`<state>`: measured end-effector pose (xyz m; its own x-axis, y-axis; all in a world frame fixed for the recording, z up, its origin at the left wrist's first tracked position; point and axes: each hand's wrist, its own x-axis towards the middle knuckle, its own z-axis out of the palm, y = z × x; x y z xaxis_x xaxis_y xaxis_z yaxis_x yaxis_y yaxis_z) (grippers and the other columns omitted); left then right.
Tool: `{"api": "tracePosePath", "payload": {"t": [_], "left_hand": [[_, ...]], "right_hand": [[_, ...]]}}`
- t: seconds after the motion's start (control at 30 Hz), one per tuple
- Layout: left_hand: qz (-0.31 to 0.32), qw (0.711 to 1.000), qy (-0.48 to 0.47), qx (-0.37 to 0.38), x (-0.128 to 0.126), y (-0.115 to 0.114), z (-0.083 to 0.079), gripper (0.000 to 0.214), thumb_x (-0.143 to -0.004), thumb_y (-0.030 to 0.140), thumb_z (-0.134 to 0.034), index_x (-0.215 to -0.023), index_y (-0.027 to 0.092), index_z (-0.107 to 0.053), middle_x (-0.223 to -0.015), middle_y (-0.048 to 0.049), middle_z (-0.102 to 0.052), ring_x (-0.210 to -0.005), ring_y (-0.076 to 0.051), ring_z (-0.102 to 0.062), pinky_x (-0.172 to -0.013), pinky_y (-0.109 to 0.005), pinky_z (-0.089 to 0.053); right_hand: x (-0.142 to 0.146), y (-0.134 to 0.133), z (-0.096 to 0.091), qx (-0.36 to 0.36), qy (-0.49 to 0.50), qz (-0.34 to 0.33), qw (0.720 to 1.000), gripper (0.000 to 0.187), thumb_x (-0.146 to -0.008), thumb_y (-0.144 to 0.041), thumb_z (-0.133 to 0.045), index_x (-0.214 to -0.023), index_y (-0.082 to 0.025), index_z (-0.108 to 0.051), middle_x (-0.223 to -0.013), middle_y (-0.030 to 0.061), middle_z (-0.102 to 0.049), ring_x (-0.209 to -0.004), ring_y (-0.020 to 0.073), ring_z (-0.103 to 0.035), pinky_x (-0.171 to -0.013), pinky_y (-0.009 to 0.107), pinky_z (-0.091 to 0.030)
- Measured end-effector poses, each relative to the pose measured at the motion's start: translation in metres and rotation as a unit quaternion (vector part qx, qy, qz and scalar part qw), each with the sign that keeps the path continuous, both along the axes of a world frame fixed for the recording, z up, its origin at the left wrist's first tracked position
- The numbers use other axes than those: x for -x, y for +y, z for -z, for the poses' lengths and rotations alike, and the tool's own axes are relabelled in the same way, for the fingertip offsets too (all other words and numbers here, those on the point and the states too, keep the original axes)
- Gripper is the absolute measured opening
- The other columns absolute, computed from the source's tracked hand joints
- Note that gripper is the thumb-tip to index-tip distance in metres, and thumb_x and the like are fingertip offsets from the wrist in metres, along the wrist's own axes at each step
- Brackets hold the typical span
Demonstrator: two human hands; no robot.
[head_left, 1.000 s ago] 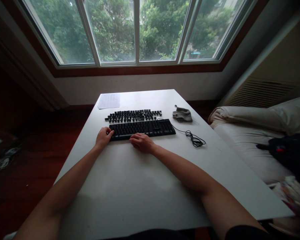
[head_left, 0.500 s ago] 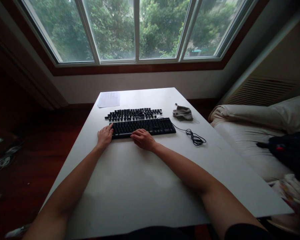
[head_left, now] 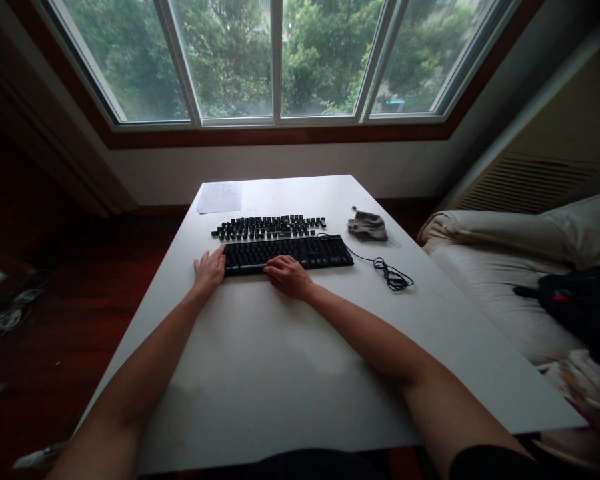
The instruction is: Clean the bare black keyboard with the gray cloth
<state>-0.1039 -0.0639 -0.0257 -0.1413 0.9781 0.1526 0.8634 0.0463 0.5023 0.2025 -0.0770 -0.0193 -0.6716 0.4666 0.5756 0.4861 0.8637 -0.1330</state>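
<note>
A black keyboard [head_left: 300,252] lies on the far half of a white table [head_left: 280,373]. My left hand [head_left: 209,270] rests flat against its left end, fingers stretched out and together, holding nothing. My right hand [head_left: 289,275] lies at the keyboard's near edge with the fingers curled over the front row; nothing shows in it. Just behind the keyboard sit rows of loose black keycaps [head_left: 267,227]. The keyboard's cable [head_left: 390,275] runs right and ends in a small coil.
A sheet of paper [head_left: 219,197] lies at the table's far left corner and a grey crumpled cloth [head_left: 367,227] at the far right. A bed with pale bedding [head_left: 505,267] and a dark bag [head_left: 580,307] stands right of the table. Windows fill the far wall.
My left hand opened from a loose curl to a flat hand at the keyboard's left end. My right hand shifted slightly up onto the front edge. The view drifted a little.
</note>
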Motion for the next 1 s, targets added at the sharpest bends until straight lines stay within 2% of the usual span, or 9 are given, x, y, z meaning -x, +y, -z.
{"api": "tracePosePath", "payload": {"t": [0.27,0.37,0.43,0.6,0.67,0.83,1.0], "left_hand": [[0.006,1.000,0.011,0.010,0.002,-0.003,0.002,0.058,-0.103,0.045,-0.031,-0.159,0.030,-0.038,-0.158,-0.0077,-0.047,-0.150,-0.038,-0.030,-0.121,-0.069,-0.008],[0.002,1.000,0.008,0.002,0.000,-0.006,0.002,0.056,-0.104,0.044,-0.030,-0.156,0.029,-0.042,-0.157,-0.0085,-0.048,-0.149,-0.037,-0.033,-0.120,-0.068,-0.012],[0.000,1.000,0.016,-0.027,-0.001,-0.007,0.001,0.054,-0.104,0.042,-0.031,-0.153,0.027,-0.047,-0.154,-0.0102,-0.052,-0.146,-0.036,-0.038,-0.120,-0.064,-0.017],[0.004,0.994,-0.013,-0.105,0.002,-0.010,-0.002,0.050,-0.104,0.037,-0.030,-0.140,0.020,-0.060,-0.139,-0.0107,-0.064,-0.129,-0.027,-0.055,-0.116,-0.045,-0.035],[0.004,0.992,-0.026,-0.121,0.005,-0.010,-0.003,0.047,-0.102,0.035,-0.032,-0.134,0.018,-0.063,-0.135,-0.0108,-0.066,-0.125,-0.026,-0.058,-0.114,-0.042,-0.038],[0.005,0.994,0.002,-0.113,0.007,-0.009,0.000,0.042,-0.096,0.039,-0.049,-0.131,0.019,-0.064,-0.133,-0.0114,-0.067,-0.125,-0.028,-0.058,-0.113,-0.043,-0.040],[0.013,0.996,0.007,-0.087,0.009,-0.005,0.001,0.043,-0.095,0.040,-0.053,-0.133,0.023,-0.064,-0.132,-0.0102,-0.068,-0.123,-0.029,-0.060,-0.110,-0.044,-0.041]], "right_hand": [[0.004,0.000,0.005,-0.006,-0.014,0.008,1.000,0.026,-0.097,-0.022,-0.057,-0.121,-0.021,-0.068,-0.124,0.0126,-0.066,-0.116,0.0265,-0.055,-0.097,0.044,-0.045],[0.005,-0.001,0.006,-0.010,-0.015,0.009,1.000,0.026,-0.097,-0.023,-0.058,-0.122,-0.020,-0.068,-0.125,0.0128,-0.065,-0.117,0.0265,-0.055,-0.098,0.044,-0.045],[0.005,-0.001,0.006,-0.009,-0.014,0.011,1.000,0.027,-0.096,-0.023,-0.059,-0.122,-0.021,-0.068,-0.126,0.0129,-0.065,-0.117,0.0265,-0.055,-0.098,0.045,-0.045],[0.005,0.001,0.006,0.001,-0.017,0.018,1.000,0.029,-0.095,-0.021,-0.061,-0.123,-0.022,-0.067,-0.127,0.0127,-0.065,-0.118,0.0265,-0.055,-0.099,0.045,-0.046],[0.005,0.001,0.007,0.003,-0.020,0.019,1.000,0.030,-0.094,-0.021,-0.062,-0.124,-0.022,-0.067,-0.128,0.0127,-0.064,-0.118,0.0268,-0.055,-0.098,0.045,-0.046],[0.003,0.002,0.006,0.010,-0.023,0.016,1.000,0.031,-0.094,-0.020,-0.062,-0.124,-0.022,-0.067,-0.129,0.0135,-0.064,-0.118,0.0270,-0.055,-0.099,0.045,-0.046],[0.002,0.001,0.004,0.021,-0.022,0.015,0.999,0.031,-0.094,-0.021,-0.061,-0.125,-0.023,-0.067,-0.129,0.0138,-0.064,-0.119,0.0271,-0.055,-0.098,0.045,-0.046]]}}
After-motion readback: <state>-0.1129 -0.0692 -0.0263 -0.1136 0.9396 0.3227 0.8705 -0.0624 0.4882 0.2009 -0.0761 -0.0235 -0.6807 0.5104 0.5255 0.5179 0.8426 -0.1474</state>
